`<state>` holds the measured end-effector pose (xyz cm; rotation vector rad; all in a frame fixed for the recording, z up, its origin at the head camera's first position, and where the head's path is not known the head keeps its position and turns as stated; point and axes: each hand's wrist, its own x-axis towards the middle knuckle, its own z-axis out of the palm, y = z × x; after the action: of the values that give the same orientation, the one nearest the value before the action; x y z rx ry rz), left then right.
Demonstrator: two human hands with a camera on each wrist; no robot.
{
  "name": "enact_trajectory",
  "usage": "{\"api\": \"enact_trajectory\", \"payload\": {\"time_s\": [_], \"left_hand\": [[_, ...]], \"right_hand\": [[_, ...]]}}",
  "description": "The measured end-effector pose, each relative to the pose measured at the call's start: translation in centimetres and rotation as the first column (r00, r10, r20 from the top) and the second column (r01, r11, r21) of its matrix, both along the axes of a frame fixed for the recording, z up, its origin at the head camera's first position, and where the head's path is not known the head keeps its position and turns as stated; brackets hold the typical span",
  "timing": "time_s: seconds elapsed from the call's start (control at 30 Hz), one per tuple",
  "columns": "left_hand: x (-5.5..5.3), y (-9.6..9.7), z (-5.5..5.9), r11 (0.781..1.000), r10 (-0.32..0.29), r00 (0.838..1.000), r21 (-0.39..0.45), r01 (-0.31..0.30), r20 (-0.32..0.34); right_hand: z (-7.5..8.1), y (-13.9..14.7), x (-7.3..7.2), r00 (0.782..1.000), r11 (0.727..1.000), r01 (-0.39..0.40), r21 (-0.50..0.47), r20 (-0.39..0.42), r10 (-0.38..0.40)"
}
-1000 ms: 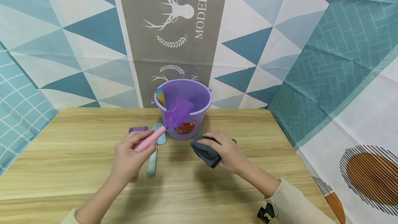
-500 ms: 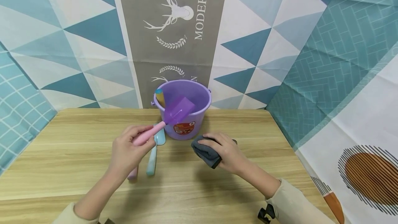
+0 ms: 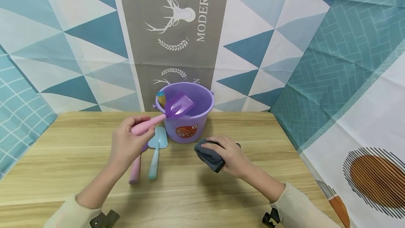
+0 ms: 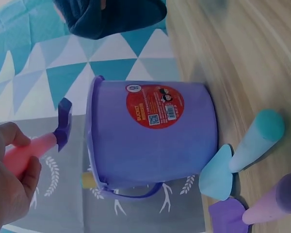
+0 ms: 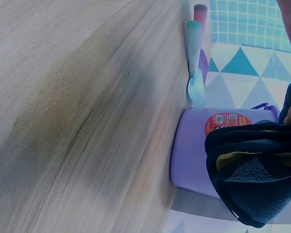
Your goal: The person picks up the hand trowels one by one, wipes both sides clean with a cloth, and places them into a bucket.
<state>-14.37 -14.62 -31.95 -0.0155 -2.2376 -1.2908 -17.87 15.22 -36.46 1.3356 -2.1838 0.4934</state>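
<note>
My left hand (image 3: pixel 129 140) grips the pink handle of a toy shovel (image 3: pixel 179 105), thumb and fingers round it. Its see-through purple blade overlaps the front rim of a purple bucket (image 3: pixel 171 129) in the head view. In the left wrist view the shovel (image 4: pixel 34 148) appears beside the bucket's mouth, apart from the rim. My right hand (image 3: pixel 232 156) holds a folded dark grey cloth (image 3: pixel 209 154) above the table, in front of the bucket. The right wrist view shows the layered folds of the cloth (image 5: pixel 257 179), with a yellowish inner side.
A light blue toy shovel (image 3: pixel 154 161) lies on the wooden table (image 3: pixel 272 140), left of the bucket. Beside it lies a pink-handled one (image 3: pixel 135 170) with a purple blade. A yellow handle with a blue end (image 3: pixel 161 98) sticks out of the bucket. Patterned cloth walls (image 3: pixel 253 62) stand behind.
My left hand has drawn slightly left and up with the shovel, and its blade has turned to show more of its face. The lying shovels are less covered. My right hand stays still.
</note>
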Motion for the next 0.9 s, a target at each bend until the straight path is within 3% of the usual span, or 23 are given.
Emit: {"api": "enact_trajectory", "payload": {"time_s": [0.27,0.9], "left_hand": [[-1.1,-0.3,0.5,0.998,0.031,0.998,-0.045,-0.033,-0.049],[-3.4,-0.2,1.4,0.991,-0.039,0.985,-0.131,0.017,-0.168]], "right_hand": [[-0.2,0.0,0.0,1.000,1.000,-0.001,0.012,-0.003,0.001],[0.1,-0.2,0.2,1.000,0.999,0.003,0.040,-0.004,-0.003]]}}
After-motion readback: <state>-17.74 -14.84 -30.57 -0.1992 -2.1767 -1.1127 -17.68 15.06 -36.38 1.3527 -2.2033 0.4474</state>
